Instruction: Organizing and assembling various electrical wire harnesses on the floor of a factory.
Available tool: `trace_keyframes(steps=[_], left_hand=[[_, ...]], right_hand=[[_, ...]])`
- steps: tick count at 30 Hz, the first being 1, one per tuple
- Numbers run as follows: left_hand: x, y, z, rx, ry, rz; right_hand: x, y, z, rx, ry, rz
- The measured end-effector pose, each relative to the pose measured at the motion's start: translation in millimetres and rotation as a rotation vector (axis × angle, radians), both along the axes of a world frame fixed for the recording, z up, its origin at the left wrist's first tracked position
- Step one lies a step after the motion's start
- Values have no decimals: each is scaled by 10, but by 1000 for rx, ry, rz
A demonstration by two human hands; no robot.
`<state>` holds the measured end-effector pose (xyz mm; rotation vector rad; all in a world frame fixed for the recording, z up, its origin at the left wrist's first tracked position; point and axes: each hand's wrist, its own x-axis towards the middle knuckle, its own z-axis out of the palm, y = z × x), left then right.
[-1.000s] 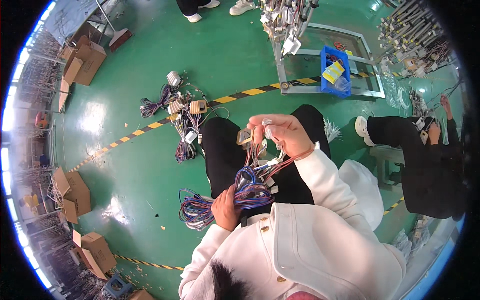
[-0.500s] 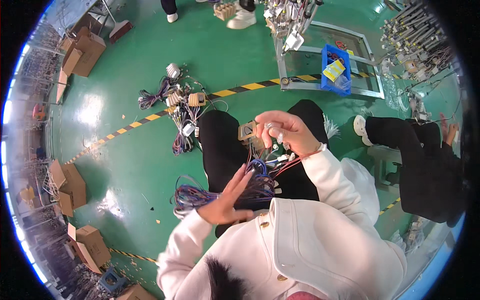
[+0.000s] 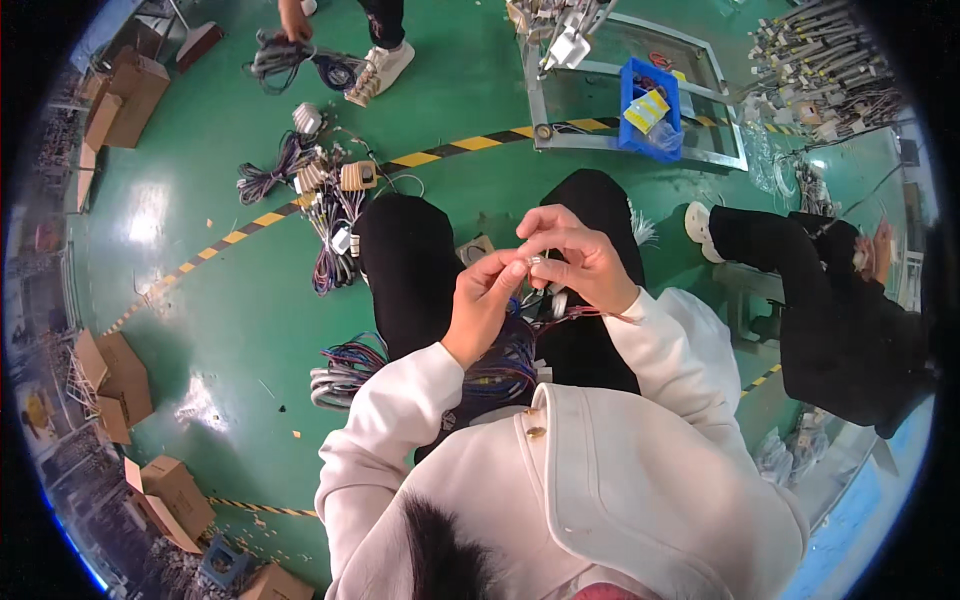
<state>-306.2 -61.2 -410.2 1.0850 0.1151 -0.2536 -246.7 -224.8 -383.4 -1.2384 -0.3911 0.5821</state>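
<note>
Over my lap my two hands meet, fingertips almost touching. My right hand (image 3: 585, 265) is closed in a pinch around a small whitish connector (image 3: 535, 261). My left hand (image 3: 482, 305) has thumb and forefinger pressed together at the same spot; fingers hide most of the part there. Thin red wires (image 3: 575, 314) run beside my right wrist. Below the hands, a wire harness (image 3: 505, 365) in blue, purple and dark strands lies across my thighs. More of its looped wires (image 3: 345, 370) hang past my left leg. A beige connector block (image 3: 475, 250) shows between my knees.
Bundled harnesses (image 3: 325, 190) lie on the green floor ahead left. A blue bin (image 3: 650, 110) sits on a metal frame (image 3: 540, 100). Another person's hand (image 3: 295, 22) holds coiled cable at the far left; a seated person's leg (image 3: 765, 235) is at right. Cardboard boxes (image 3: 125, 375) stand left.
My left hand has risen from the lap to my right hand, its spread fingers now pinched. The view has shifted slightly. Another person's hand with coiled cable has come in at the far left.
</note>
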Motion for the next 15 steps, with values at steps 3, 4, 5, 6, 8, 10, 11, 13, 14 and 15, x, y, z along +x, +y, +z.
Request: trace_keyframes(steps=[3, 4, 5, 6, 8, 10, 11, 13, 14, 15], left_hand=[[-40, 12, 20, -28, -28, -1], [-57, 6, 28, -32, -18, 1], [-70, 1, 37, -44, -5, 1], [-77, -3, 45, -56, 8, -1], [-89, -2, 63, -30, 25, -5], [-104, 6, 79, 13, -1, 15], [-110, 8, 86, 7, -15, 7], [-129, 10, 96, 38, 19, 27], [-129, 16, 99, 36, 22, 28], [-129, 20, 101, 90, -6, 17]], right_hand=[[-38, -45, -14, -67, -105, -24], [-50, -51, -23, -150, -233, -67], [-46, -46, -36, -135, -281, -105], [-69, -60, -28, -130, -281, -92], [-96, -75, -4, -157, -215, -80], [-130, -100, 45, -133, -129, -82], [-144, -119, 75, -107, -43, -95], [-153, -101, 96, -107, -107, -129], [-156, -104, 111, -172, -153, -142], [-155, -100, 117, -237, -201, -155]])
